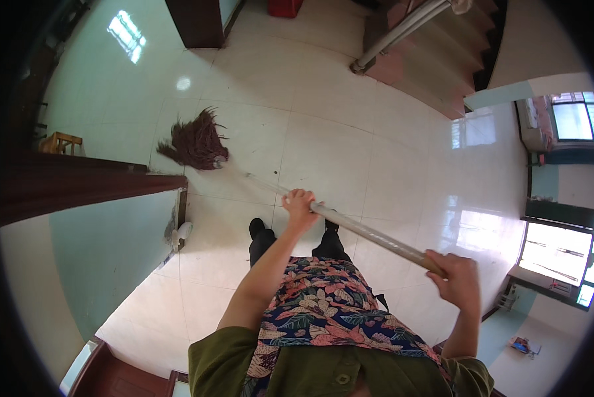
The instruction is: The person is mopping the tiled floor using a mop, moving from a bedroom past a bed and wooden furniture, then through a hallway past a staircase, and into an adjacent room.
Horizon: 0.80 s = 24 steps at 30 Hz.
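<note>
A mop's long pale handle (371,232) slants across in front of my body. My left hand (300,207) wraps around it partway down, ahead of my feet. At the upper end, my right hand (455,278) grips the tip of the handle out to my right. The dark reddish-brown mop head (197,141) lies spread on the tiled floor (327,149), ahead and to the left, its strands fanned away from me. The lower stretch of the handle looks blurred. Small dark specks lie on the tiles near it.
Concrete stairs (426,64) with a metal handrail (401,37) rise at the upper right. A wall end (128,233) and dark door frame (93,186) stand close on my left, with a white object (183,232) at the base. A wooden stool (61,144) is beyond.
</note>
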### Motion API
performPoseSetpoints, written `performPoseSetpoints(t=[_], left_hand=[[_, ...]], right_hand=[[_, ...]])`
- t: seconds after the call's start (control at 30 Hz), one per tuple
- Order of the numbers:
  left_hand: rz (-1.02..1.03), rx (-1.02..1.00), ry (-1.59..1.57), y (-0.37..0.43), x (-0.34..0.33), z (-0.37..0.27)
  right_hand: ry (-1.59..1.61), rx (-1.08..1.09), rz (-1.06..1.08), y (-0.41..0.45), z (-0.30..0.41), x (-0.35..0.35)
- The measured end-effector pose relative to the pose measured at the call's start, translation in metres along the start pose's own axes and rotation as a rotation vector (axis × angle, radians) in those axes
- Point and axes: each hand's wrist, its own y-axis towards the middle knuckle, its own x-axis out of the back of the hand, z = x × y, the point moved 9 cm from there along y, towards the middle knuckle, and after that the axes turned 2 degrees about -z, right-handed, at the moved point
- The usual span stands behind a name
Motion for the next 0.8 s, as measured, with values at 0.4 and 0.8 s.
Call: performPoseSetpoints(t=[0.4,0.8], left_hand=[[-0.813,-0.184,-0.217,0.136,0.073,-0.009],[-0.497,-0.327,0.027,0.225,0.015,0.003]], right_hand=[[-0.438,0.424,-0.523,0.083,0.059,0.056],[-0.200,0.124,-0.599,0.117,-0.015,-0.030]])
